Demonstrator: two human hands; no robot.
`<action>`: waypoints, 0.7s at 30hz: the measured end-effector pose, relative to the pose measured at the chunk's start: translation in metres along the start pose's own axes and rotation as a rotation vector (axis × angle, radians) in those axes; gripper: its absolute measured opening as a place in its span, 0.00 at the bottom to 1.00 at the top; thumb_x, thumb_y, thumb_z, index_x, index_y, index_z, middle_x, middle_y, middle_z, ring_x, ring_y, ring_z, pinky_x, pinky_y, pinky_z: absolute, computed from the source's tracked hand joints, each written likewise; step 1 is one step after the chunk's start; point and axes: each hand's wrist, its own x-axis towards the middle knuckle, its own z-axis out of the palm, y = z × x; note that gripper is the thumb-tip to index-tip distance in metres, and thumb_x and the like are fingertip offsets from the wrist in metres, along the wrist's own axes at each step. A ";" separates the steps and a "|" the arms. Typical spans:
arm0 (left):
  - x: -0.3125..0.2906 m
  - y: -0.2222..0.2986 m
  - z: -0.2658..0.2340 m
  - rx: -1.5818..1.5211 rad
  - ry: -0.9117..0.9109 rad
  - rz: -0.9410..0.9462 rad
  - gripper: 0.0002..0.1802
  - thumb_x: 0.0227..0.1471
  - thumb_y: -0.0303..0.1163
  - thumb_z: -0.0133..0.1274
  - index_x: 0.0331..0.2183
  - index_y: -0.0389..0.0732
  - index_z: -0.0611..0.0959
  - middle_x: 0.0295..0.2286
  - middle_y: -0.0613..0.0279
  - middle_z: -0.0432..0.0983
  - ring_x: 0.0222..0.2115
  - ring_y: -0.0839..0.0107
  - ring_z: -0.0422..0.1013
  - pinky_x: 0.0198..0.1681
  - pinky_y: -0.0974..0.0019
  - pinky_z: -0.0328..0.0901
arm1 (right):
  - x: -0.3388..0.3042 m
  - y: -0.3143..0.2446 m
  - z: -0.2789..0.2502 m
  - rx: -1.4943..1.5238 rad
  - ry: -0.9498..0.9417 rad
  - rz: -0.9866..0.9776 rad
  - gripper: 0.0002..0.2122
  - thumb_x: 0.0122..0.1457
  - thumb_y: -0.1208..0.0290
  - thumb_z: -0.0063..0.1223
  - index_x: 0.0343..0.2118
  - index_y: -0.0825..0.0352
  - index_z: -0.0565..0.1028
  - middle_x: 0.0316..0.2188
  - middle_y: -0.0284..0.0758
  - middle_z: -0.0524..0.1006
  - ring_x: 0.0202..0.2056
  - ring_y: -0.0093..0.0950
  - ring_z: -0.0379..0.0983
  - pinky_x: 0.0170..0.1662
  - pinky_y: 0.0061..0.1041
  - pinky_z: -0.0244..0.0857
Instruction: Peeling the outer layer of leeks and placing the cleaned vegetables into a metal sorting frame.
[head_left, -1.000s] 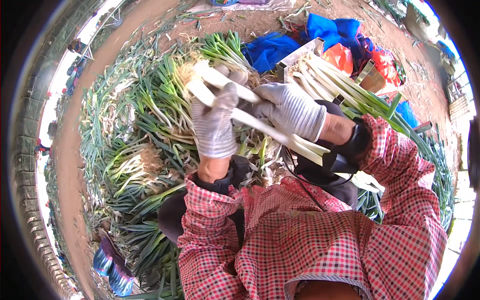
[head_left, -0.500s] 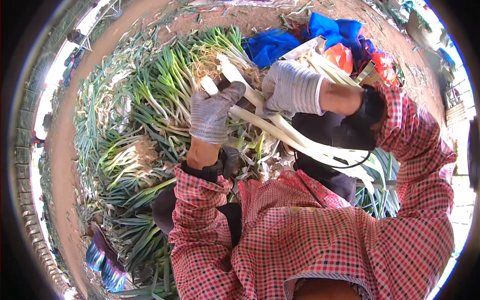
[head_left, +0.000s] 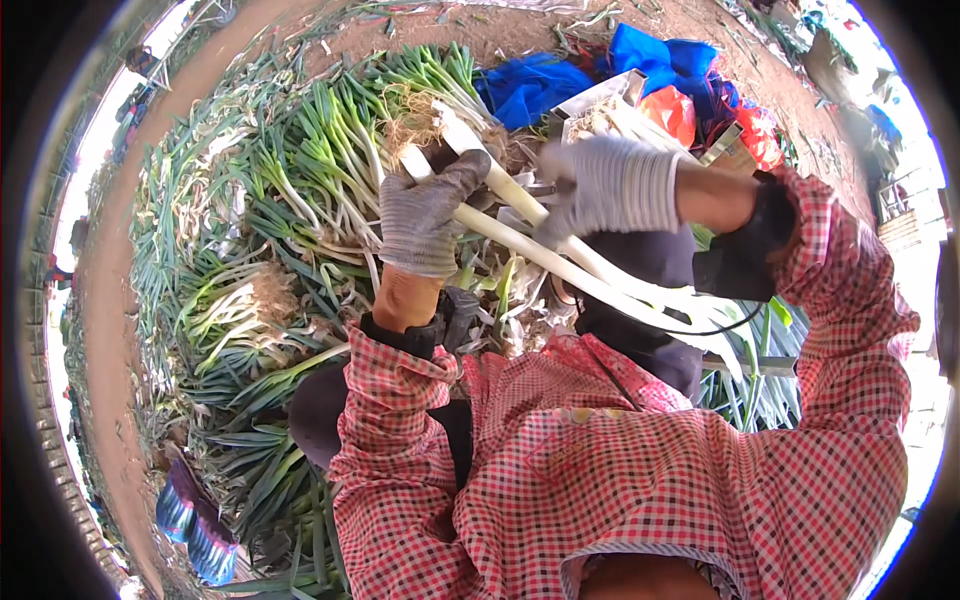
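My left hand, in a striped grey glove, is closed round two long white leeks. Their root ends stick out past its fingers, and the stalks run down to the right across my dark trouser leg. My right hand, in a similar glove, is just right of the stalks and smeared by motion. The lower end of that glove comes close to the leeks; whether it touches or grips them cannot be made out.
Piles of green onions with roots and leaves spread at the left. Beyond my right hand lie a metal-edged box with pale stalks, blue cloth and an orange bag. A thin black cable crosses the leeks near my right sleeve.
My right hand has shifted a little to the right along the leeks and now blurs. The left hand still holds the stalks in nearly the same place.
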 end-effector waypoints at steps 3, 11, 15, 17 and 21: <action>0.003 -0.002 0.008 0.093 0.075 -0.008 0.09 0.45 0.23 0.56 0.33 0.37 0.79 0.27 0.63 0.75 0.25 0.74 0.72 0.28 0.73 0.68 | 0.000 0.007 0.030 0.029 -0.109 -0.021 0.20 0.46 0.53 0.51 0.25 0.70 0.76 0.19 0.47 0.74 0.24 0.44 0.73 0.30 0.37 0.66; 0.007 -0.009 0.010 -0.025 0.107 -0.037 0.08 0.43 0.25 0.59 0.31 0.39 0.80 0.24 0.66 0.75 0.20 0.77 0.70 0.21 0.75 0.66 | -0.019 -0.021 0.010 -0.299 -0.067 -0.083 0.08 0.45 0.68 0.51 0.20 0.68 0.76 0.16 0.41 0.74 0.19 0.37 0.72 0.23 0.31 0.65; 0.010 -0.008 0.011 -0.107 0.147 -0.060 0.09 0.43 0.24 0.58 0.31 0.38 0.79 0.25 0.65 0.75 0.21 0.76 0.71 0.22 0.75 0.68 | -0.049 -0.013 -0.003 0.492 0.460 -0.118 0.04 0.45 0.76 0.52 0.19 0.69 0.74 0.16 0.37 0.72 0.19 0.24 0.68 0.24 0.22 0.63; 0.011 -0.010 0.009 -0.119 0.176 -0.069 0.09 0.43 0.23 0.58 0.32 0.39 0.79 0.26 0.65 0.75 0.22 0.75 0.72 0.23 0.75 0.69 | -0.064 -0.003 0.001 0.580 0.561 0.054 0.10 0.45 0.74 0.56 0.32 0.68 0.74 0.21 0.37 0.73 0.24 0.26 0.71 0.29 0.22 0.65; 0.020 -0.022 -0.002 -0.207 0.131 -0.020 0.08 0.46 0.26 0.56 0.33 0.38 0.76 0.26 0.63 0.74 0.26 0.72 0.73 0.28 0.70 0.71 | -0.115 -0.003 0.059 0.011 0.369 0.099 0.52 0.27 0.64 0.70 0.59 0.67 0.51 0.44 0.45 0.69 0.43 0.38 0.68 0.46 0.34 0.61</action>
